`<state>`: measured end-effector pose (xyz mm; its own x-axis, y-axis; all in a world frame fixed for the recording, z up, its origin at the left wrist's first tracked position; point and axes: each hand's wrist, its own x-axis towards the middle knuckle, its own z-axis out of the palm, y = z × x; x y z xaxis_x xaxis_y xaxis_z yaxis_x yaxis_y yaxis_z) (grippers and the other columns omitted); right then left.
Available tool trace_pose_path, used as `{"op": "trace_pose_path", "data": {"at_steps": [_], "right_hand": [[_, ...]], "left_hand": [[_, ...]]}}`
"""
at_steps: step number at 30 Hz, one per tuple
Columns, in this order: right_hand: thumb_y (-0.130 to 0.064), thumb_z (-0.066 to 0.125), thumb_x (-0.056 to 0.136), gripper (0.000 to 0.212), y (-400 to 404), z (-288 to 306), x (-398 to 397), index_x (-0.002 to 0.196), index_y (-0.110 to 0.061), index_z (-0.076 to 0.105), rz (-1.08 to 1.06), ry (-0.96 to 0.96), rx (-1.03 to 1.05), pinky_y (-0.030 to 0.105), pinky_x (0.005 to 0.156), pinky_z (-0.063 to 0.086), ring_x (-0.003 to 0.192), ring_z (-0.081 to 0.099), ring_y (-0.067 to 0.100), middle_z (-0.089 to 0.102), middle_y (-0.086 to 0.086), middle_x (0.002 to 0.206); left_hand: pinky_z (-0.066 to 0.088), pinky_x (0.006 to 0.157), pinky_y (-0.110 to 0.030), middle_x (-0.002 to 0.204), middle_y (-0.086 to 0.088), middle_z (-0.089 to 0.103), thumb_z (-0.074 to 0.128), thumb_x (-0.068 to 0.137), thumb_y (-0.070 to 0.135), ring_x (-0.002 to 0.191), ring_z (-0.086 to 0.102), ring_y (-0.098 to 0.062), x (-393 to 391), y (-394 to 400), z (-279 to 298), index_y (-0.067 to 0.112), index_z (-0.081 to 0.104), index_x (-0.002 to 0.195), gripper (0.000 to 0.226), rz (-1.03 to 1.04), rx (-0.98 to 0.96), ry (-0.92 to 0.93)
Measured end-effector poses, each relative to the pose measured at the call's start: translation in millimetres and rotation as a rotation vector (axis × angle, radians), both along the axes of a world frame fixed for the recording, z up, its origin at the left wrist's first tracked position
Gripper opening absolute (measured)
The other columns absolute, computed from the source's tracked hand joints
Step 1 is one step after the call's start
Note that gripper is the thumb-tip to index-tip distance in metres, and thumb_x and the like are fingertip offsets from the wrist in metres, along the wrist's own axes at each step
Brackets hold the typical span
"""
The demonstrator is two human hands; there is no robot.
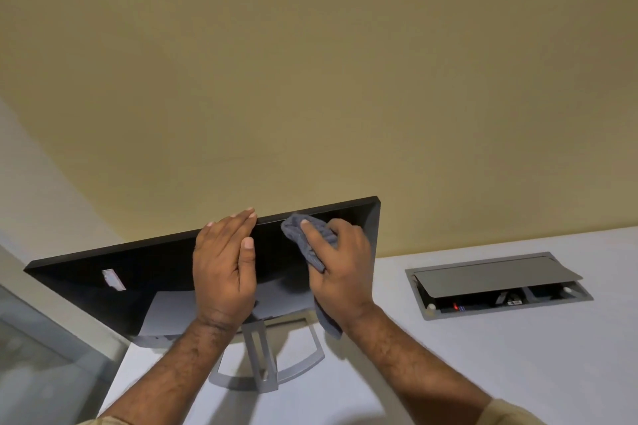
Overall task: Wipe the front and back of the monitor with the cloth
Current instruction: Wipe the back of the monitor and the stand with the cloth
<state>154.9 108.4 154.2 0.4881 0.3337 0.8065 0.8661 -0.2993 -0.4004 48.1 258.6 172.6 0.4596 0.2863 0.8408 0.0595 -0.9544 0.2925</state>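
Forearms come in from the bottom edge of the frame, two of them, bare, with a bit of tan sleeve at the lower right corner. Just above, lower centre, sits one silver stand [267, 360] on the white desk [483, 355]. Next up, mid-frame, our left hand [224, 272] lies flat and spread on the glass, fingers together reaching over the top edge, holding nothing, bracing the panel. Our right hand [340, 266] is closed round one grey cloth [305, 240], bunched at the fingertips near the top edge and trailing a tail down past the wrist. One black monitor [138, 283] fills the centre-left of the frame, screen side toward us and off; it looks tilted back, though the wide lens may exaggerate that. We judge the step as wiping the front, upper right area. To do it well: keep the left palm steady so the stand does not rock, press lightly, run overlapping passes from top edge downward, then fold the loose tail in so it does not drag. Back side not in view, so progress there we cannot tell. One pale reflection patch shows at the screen's left. Farther right, one grey cable box [497, 283] is set in the desk, lid propped. Beyond, tan wall [310, 62].
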Motion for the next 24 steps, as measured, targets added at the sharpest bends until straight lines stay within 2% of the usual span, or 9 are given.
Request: {"op": "trace_pose_path", "data": {"at_steps": [3,5,9,11,14,18,20,22,24], "right_hand": [[-0.016,0.071,0.069,0.065,9.3,10.0,-10.2,0.132,-0.018,0.057,0.115,-0.188,-0.251,0.037,0.069,0.039,0.086,0.046,0.026,0.046,0.01,0.112],[-0.015,0.075,0.064,0.072,6.4,4.3,-10.5,0.133,-0.02,0.055,0.121,-0.223,-0.347,0.037,0.069,0.038,0.088,0.045,0.026,0.044,0.009,0.114],[-0.009,0.082,0.065,0.071,-19.3,-1.9,6.2,0.132,-0.019,0.062,-0.016,-0.103,-0.18,0.038,0.068,0.044,0.087,0.051,0.027,0.056,0.013,0.108],[-0.002,0.081,0.064,0.067,-37.3,1.0,21.6,0.127,-0.018,0.065,-0.113,-0.012,-0.068,0.043,0.068,0.046,0.084,0.054,0.034,0.06,0.018,0.102],[0.006,0.075,0.063,0.062,-56.5,9.5,41.9,0.122,-0.011,0.068,-0.211,0.038,-0.021,0.05,0.069,0.049,0.083,0.056,0.041,0.06,0.023,0.099],[0.001,0.059,0.071,0.052,-53.7,10.0,47.4,0.122,-0.007,0.062,-0.264,0.13,0.116,0.049,0.079,0.048,0.093,0.052,0.036,0.057,0.018,0.105],[0.003,0.059,0.072,0.051,-46.0,1.2,41.5,0.121,-0.008,0.052,-0.249,0.183,0.177,0.05,0.083,0.048,0.1,0.049,0.034,0.054,0.017,0.112],[0.008,0.064,0.069,0.056,-39.7,-14.7,34.1,0.118,-0.011,0.045,-0.216,0.219,0.152,0.051,0.085,0.049,0.103,0.047,0.034,0.05,0.018,0.115],[0.01,0.071,0.064,0.059,-36.7,-33.8,26.8,0.115,-0.01,0.048,-0.195,0.247,0.039,0.053,0.083,0.051,0.101,0.05,0.036,0.053,0.021,0.114]], "left_hand": [[0.037,0.11,-0.047,0.129,-0.002,0.066,0.037,0.104,0.024,0.122,0.059,-0.02,-1.0,1.9,-1.0,0.007,0.068,0.122,0.04,0.0,0.017,-0.002],[0.037,0.11,-0.048,0.13,-0.002,0.066,0.037,0.104,0.025,0.122,0.059,-0.02,-0.9,2.8,-1.8,0.007,0.068,0.123,0.04,-0.002,0.017,-0.001],[0.037,0.11,-0.049,0.129,-0.001,0.066,0.035,0.105,0.026,0.122,0.059,-0.02,-0.2,2.1,-2.7,0.01,0.067,0.124,0.041,-0.007,0.007,-0.009],[0.035,0.111,-0.049,0.128,0.001,0.066,0.035,0.104,0.026,0.122,0.058,-0.018,0.8,0.9,-2.5,0.011,0.067,0.123,0.04,-0.005,-0.014,-0.017],[0.035,0.112,-0.048,0.127,0.002,0.066,0.036,0.104,0.026,0.121,0.058,-0.016,2.1,0.5,-3.0,0.012,0.068,0.123,0.04,-0.003,-0.025,-0.03],[0.035,0.111,-0.048,0.126,0.002,0.066,0.036,0.104,0.025,0.121,0.058,-0.016,2.5,1.3,-3.3,0.012,0.068,0.122,0.039,-0.005,-0.026,-0.039],[0.036,0.111,-0.046,0.126,0.002,0.066,0.036,0.104,0.025,0.121,0.058,-0.015,1.8,0.5,-3.3,0.011,0.068,0.121,0.039,-0.007,-0.024,-0.042],[0.036,0.112,-0.046,0.126,0.002,0.066,0.036,0.104,0.025,0.121,0.059,-0.015,1.3,0.1,-2.6,0.011,0.068,0.121,0.039,-0.007,-0.023,-0.039],[0.035,0.112,-0.045,0.126,0.002,0.066,0.036,0.104,0.025,0.121,0.058,-0.016,1.8,-0.4,-1.6,0.01,0.068,0.122,0.039,-0.002,-0.029,-0.035]]}}
